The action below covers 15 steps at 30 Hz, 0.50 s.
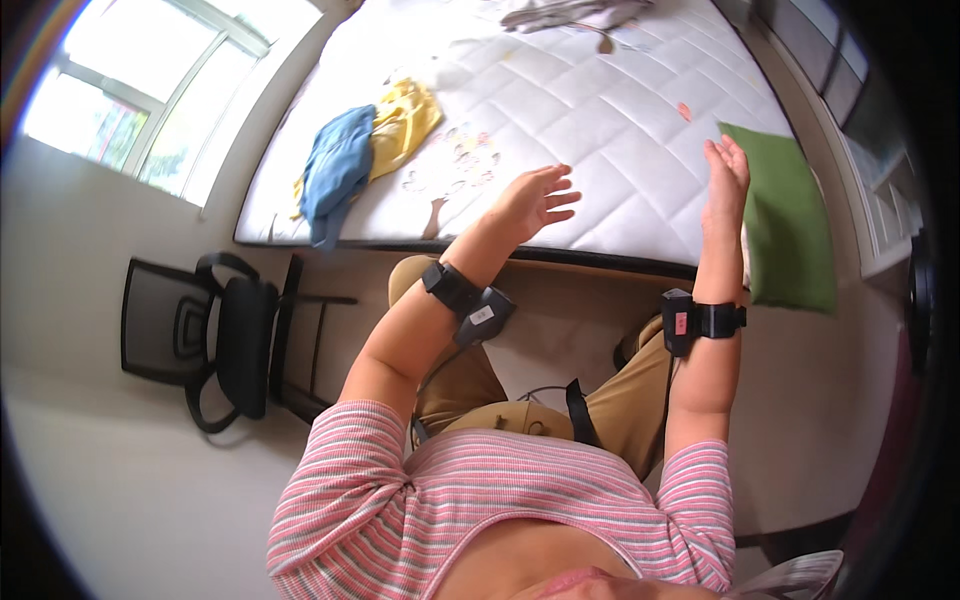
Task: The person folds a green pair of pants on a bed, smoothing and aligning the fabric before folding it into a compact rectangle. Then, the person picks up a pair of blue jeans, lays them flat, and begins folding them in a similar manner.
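Observation:
My left hand [538, 201] is raised over the near edge of a white quilted mattress [600, 150], fingers apart and holding nothing. Further right, my right hand [726, 176] is lifted beside a green cloth [787, 217], its palm turned inward and nothing in it; whether it touches the cloth I cannot tell. The green cloth hangs over the mattress's right corner. On the mattress's left side lie a blue garment [337, 165] and a yellow garment [405, 124], crumpled against each other. A greyish garment [570, 13] lies at the far end.
A black mesh-backed chair [244, 345] stands on the floor at the left, near a black metal frame [319, 300]. Behind it is a wall with a window [157, 90]. White shelving [892, 210] lines the right side. A device with a cable is strapped to each forearm.

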Each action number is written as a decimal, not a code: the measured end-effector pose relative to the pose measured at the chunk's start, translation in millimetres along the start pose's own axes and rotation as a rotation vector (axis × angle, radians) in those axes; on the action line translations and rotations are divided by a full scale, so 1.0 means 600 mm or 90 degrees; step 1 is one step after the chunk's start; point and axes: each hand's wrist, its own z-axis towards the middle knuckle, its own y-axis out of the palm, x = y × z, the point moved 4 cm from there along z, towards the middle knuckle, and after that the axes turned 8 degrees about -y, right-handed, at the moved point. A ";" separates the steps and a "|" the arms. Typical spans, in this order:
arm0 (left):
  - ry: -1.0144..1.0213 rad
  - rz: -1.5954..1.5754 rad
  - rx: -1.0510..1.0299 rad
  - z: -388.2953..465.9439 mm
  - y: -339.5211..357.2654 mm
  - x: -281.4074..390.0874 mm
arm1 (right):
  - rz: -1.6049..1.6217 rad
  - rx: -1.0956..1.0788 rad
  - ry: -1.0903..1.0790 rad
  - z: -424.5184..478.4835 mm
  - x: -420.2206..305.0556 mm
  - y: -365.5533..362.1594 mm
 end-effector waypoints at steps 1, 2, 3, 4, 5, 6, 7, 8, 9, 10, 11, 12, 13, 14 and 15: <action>0.013 -0.041 0.055 -0.017 -0.037 -0.003 | -0.023 -0.039 -0.036 -0.019 0.001 0.036; 0.017 -0.062 0.122 -0.025 -0.079 -0.005 | -0.043 -0.070 -0.028 -0.033 0.015 0.063; 0.034 -0.116 0.158 -0.033 -0.117 -0.006 | -0.067 -0.097 -0.025 -0.042 0.025 0.086; 0.051 -0.161 0.197 -0.040 -0.164 -0.008 | -0.044 -0.124 0.040 -0.058 0.023 0.113; 0.067 -0.204 0.233 -0.045 -0.207 -0.009 | -0.038 -0.153 0.069 -0.067 0.033 0.135; 0.074 -0.245 0.266 -0.043 -0.239 -0.011 | -0.040 -0.174 0.092 -0.069 0.045 0.148; 0.084 -0.284 0.310 -0.050 -0.280 -0.012 | -0.034 -0.201 0.122 -0.079 0.044 0.172; 0.093 -0.324 0.332 -0.053 -0.321 -0.012 | -0.037 -0.205 0.144 -0.091 0.042 0.190; 0.087 -0.400 0.355 -0.052 -0.336 -0.008 | -0.047 -0.218 0.138 -0.094 0.045 0.198; 0.100 -0.435 0.377 -0.050 -0.348 -0.005 | -0.057 -0.230 0.132 -0.096 0.051 0.208; 0.111 -0.469 0.397 -0.047 -0.360 -0.001 | -0.067 -0.241 0.126 -0.098 0.058 0.217; 0.134 -0.468 0.398 -0.045 -0.374 0.007 | -0.077 -0.257 0.127 -0.101 0.064 0.227; 0.157 -0.466 0.398 -0.043 -0.388 0.015 | -0.083 -0.277 0.144 -0.105 0.070 0.234; 0.179 -0.463 0.398 -0.039 -0.402 0.025 | -0.089 -0.296 0.161 -0.109 0.075 0.240; 0.190 -0.490 0.411 -0.028 -0.411 0.028 | -0.103 -0.307 0.175 -0.111 0.081 0.240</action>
